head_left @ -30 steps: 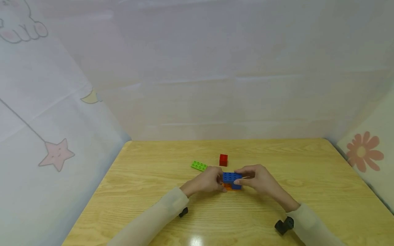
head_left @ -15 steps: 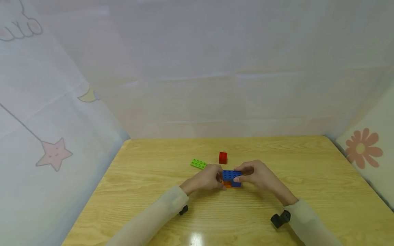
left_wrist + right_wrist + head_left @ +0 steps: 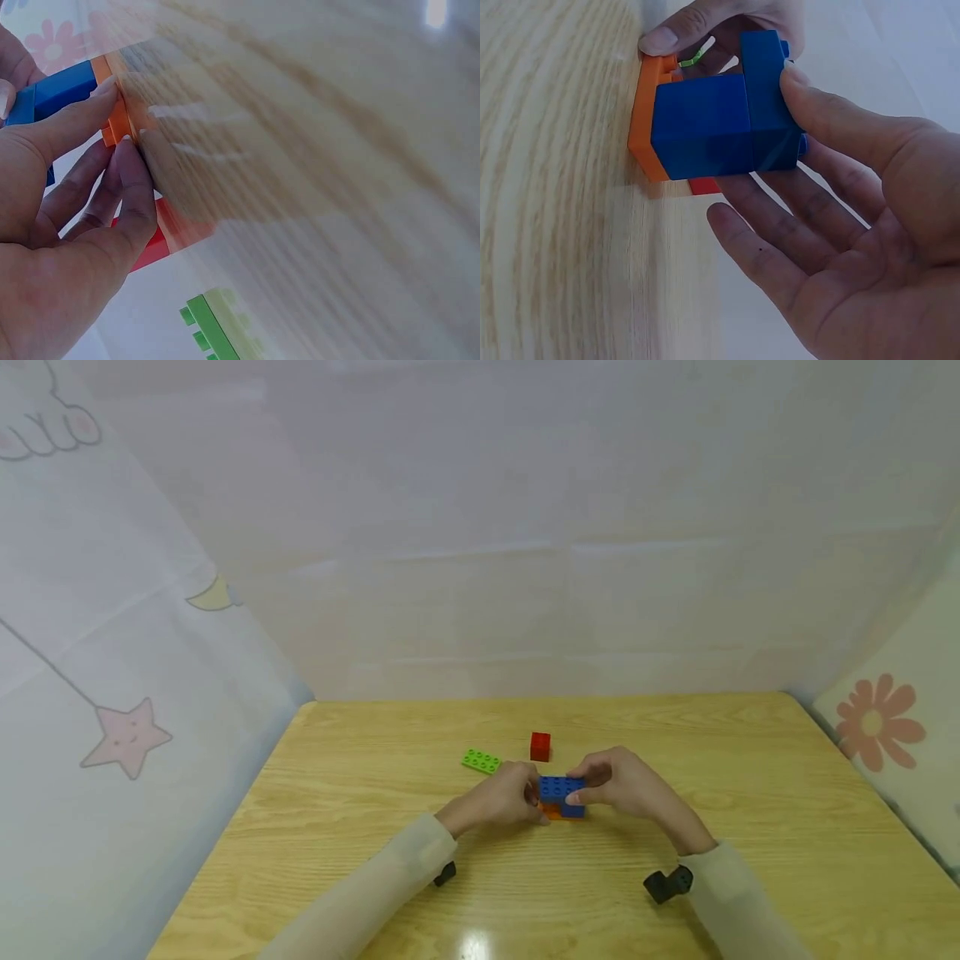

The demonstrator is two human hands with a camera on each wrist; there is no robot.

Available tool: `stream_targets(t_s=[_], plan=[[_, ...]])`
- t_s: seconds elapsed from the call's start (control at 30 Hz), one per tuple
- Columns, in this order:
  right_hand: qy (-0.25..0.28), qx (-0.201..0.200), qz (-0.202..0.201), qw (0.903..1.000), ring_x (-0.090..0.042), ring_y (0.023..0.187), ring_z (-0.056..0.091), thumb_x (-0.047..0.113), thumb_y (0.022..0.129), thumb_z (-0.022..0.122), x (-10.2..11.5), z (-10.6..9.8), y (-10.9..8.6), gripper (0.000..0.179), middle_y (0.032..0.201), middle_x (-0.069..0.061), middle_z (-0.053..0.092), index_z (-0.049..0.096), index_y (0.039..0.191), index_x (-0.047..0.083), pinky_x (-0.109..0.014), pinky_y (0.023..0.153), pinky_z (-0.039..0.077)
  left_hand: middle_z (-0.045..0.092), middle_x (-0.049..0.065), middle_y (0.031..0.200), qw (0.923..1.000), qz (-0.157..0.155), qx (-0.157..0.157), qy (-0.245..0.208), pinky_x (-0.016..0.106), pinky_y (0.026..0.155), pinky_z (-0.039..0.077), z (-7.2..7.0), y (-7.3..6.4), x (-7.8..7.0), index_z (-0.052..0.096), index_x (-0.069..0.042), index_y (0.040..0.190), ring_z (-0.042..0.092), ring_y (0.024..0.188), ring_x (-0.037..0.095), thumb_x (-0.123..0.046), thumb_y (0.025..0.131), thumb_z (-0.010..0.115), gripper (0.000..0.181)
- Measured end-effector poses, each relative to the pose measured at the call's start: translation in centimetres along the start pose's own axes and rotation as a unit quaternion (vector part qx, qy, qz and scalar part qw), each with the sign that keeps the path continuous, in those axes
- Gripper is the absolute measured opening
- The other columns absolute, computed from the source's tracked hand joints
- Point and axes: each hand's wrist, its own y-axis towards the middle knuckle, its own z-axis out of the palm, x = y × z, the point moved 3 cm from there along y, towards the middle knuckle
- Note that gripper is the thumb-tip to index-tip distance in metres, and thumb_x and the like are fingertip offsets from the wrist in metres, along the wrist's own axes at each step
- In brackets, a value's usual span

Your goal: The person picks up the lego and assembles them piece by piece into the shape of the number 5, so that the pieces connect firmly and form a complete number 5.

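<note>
Low within pale cloth walls (image 3: 450, 610) bearing a pink star (image 3: 127, 737) and reddish flower (image 3: 872, 722), on a glossy wood-grained table (image 3: 555, 893), the left hand (image 3: 501, 797) pinches an orange plate (image 3: 646, 124) while the right hand (image 3: 628, 783) clamps thumb and fingers on the upper blue brick (image 3: 555, 788) stacked over it, a red brick (image 3: 540, 747) just beyond.

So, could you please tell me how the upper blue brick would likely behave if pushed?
The upper blue brick looks like moulded plastic, so probably stiff and light. One end overhangs the lower blue brick, so pushing down there might tip it.
</note>
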Motion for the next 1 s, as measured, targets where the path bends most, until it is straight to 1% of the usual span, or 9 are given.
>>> stream_targets(t_s=[0.13, 0.23, 0.37, 0.6, 0.77, 0.9, 1.0], plan=[[0.01, 0.001, -0.002, 0.9999, -0.019, 0.101, 0.075, 0.027, 0.09, 0.085, 0.06, 0.04, 0.03, 0.027, 0.115, -0.008, 0.079, 0.08, 0.112, 0.013, -0.04, 0.088, 0.063, 0.068, 0.0, 0.095, 0.9999, -0.009, -0.006, -0.001, 0.018, 0.071, 0.055, -0.09, -0.12, 0.1, 0.075, -0.009, 0.097, 0.062, 0.079, 0.004, -0.018, 0.083, 0.092, 0.024], [0.019, -0.003, 0.002, 0.9998, -0.019, 0.101, 0.075, 0.028, 0.09, 0.086, -0.1, 0.17, 0.04, 0.027, 0.116, -0.008, 0.078, 0.08, 0.112, 0.013, -0.04, 0.088, 0.063, 0.067, -0.001, 0.094, 0.9999, -0.016, -0.005, -0.002, 0.019, 0.068, 0.054, 0.01, -0.2, 0.18, 0.074, -0.009, 0.096, 0.061, 0.077, 0.004, -0.018, 0.082, 0.092, 0.024], [0.02, -0.006, 0.009, 0.9997, -0.018, 0.101, 0.075, 0.028, 0.089, 0.086, -0.25, 0.3, -0.05, 0.028, 0.116, -0.009, 0.079, 0.08, 0.111, 0.013, -0.039, 0.088, 0.063, 0.065, -0.001, 0.09, 0.9998, -0.016, 0.001, -0.007, 0.019, 0.065, 0.052, 0.19, -0.19, 0.15, 0.075, -0.01, 0.095, 0.058, 0.074, 0.006, -0.017, 0.083, 0.092, 0.021], [0.017, -0.013, 0.012, 0.9997, -0.02, 0.103, 0.075, 0.027, 0.089, 0.086, -0.33, -0.02, -0.21, 0.027, 0.117, -0.009, 0.079, 0.08, 0.111, 0.013, -0.041, 0.089, 0.062, 0.064, -0.004, 0.09, 0.9999, -0.003, -0.008, -0.007, 0.018, 0.066, 0.052, 0.3, 0.13, -0.01, 0.075, -0.01, 0.097, 0.058, 0.075, 0.004, -0.016, 0.083, 0.092, 0.023], [0.025, -0.013, 0.012, 0.9995, -0.023, 0.106, 0.075, 0.026, 0.09, 0.086, -0.44, 0.11, -0.41, 0.028, 0.119, -0.01, 0.078, 0.08, 0.113, 0.012, -0.043, 0.092, 0.062, 0.065, -0.004, 0.09, 1.0, -0.007, -0.004, -0.004, 0.018, 0.068, 0.053, 0.39, 0.16, 0.0, 0.074, -0.01, 0.097, 0.06, 0.076, 0.003, -0.018, 0.082, 0.092, 0.025], [0.031, -0.019, 0.005, 0.9993, -0.024, 0.108, 0.075, 0.025, 0.09, 0.085, -0.33, 0.17, -0.32, 0.028, 0.117, -0.009, 0.078, 0.08, 0.115, 0.012, -0.045, 0.094, 0.062, 0.064, -0.004, 0.09, 0.9999, -0.011, -0.005, -0.002, 0.019, 0.067, 0.052, 0.08, 0.17, -0.04, 0.075, -0.012, 0.097, 0.059, 0.076, 0.004, -0.018, 0.083, 0.092, 0.023], [0.03, -0.019, 0.001, 0.9994, -0.024, 0.108, 0.075, 0.025, 0.091, 0.085, -0.29, 0.27, -0.36, 0.03, 0.116, -0.008, 0.079, 0.079, 0.116, 0.011, -0.045, 0.094, 0.062, 0.064, -0.005, 0.09, 0.9999, -0.014, -0.003, -0.002, 0.019, 0.067, 0.052, 0.01, 0.11, -0.09, 0.075, -0.013, 0.097, 0.059, 0.077, 0.004, -0.018, 0.083, 0.091, 0.022]])
